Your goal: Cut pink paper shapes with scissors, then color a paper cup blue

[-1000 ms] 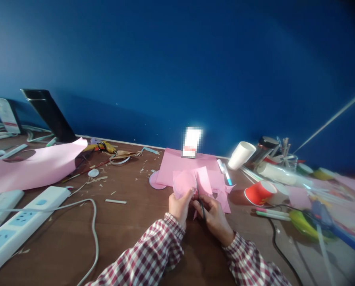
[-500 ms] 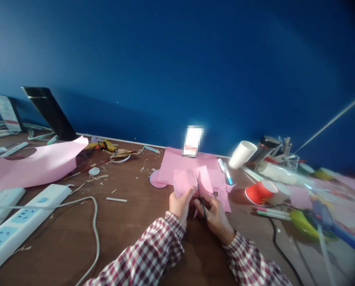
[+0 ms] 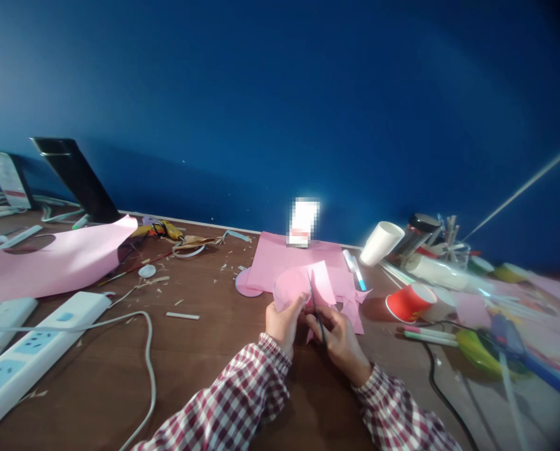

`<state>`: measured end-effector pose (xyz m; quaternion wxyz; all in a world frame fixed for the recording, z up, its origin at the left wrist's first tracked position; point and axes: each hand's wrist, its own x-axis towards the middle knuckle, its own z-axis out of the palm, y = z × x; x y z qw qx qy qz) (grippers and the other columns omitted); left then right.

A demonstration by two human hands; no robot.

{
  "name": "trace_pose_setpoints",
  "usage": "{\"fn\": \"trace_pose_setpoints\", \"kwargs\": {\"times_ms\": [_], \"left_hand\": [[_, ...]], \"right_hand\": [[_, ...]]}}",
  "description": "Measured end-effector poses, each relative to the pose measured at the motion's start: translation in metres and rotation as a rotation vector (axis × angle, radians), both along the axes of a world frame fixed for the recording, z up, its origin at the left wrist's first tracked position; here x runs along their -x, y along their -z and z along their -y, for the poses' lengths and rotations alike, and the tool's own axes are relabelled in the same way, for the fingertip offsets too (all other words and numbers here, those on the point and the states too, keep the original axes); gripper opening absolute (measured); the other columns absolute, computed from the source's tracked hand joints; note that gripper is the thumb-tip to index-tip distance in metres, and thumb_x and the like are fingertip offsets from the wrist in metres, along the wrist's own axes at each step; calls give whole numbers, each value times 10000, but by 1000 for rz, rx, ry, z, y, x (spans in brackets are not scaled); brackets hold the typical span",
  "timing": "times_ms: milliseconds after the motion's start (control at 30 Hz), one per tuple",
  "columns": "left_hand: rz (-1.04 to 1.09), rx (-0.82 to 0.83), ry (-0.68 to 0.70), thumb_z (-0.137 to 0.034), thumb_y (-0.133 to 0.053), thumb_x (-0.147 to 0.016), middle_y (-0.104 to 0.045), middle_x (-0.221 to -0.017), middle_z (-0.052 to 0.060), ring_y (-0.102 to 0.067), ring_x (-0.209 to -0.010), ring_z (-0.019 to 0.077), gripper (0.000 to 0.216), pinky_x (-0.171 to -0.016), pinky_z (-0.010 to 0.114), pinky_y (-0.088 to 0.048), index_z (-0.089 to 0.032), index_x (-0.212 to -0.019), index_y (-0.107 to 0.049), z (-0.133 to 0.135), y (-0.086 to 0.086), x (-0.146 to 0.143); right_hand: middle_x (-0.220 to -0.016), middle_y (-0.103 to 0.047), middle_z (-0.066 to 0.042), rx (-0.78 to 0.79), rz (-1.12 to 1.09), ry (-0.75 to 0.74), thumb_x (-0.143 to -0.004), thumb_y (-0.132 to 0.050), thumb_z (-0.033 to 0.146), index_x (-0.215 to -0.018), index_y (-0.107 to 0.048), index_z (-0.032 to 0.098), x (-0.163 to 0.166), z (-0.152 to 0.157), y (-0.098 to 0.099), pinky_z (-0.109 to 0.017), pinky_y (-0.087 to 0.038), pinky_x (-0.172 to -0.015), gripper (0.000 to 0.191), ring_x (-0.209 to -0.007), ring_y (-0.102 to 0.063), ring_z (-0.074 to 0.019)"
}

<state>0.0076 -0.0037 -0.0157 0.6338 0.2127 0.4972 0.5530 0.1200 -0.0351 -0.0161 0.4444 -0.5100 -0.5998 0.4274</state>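
Pink paper piece [image 3: 293, 286] pinched between both hands, scissors [image 3: 316, 308] alongside.

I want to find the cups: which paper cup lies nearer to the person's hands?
The red cup, on its side right of the right hand; the white cup lies farther back.

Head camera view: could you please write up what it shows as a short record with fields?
left hand: the left hand pinches a pink paper piece
right hand: the right hand grips scissors, blades at the paper
surface: brown table
behind the hands: pink sheet
to the right: red cup and white cup, both on their sides
to the left: power strip
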Motion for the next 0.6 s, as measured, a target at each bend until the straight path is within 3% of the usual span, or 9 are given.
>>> {"fn": "trace_pose_setpoints", "kwargs": {"times_ms": [600], "left_hand": [[46,4,-1,-322,-800,-531,-675,-654,105,-639,-560,201,399,-496,289,-527,-50,-783,-653,-2,1,0]], "right_hand": [[-895,-712,-77,-14,-14,-17,-824,-613,314,-1016,-661,148,-1,-1,-2,-295,-546,-719,258,-791,-667,-203]]}}
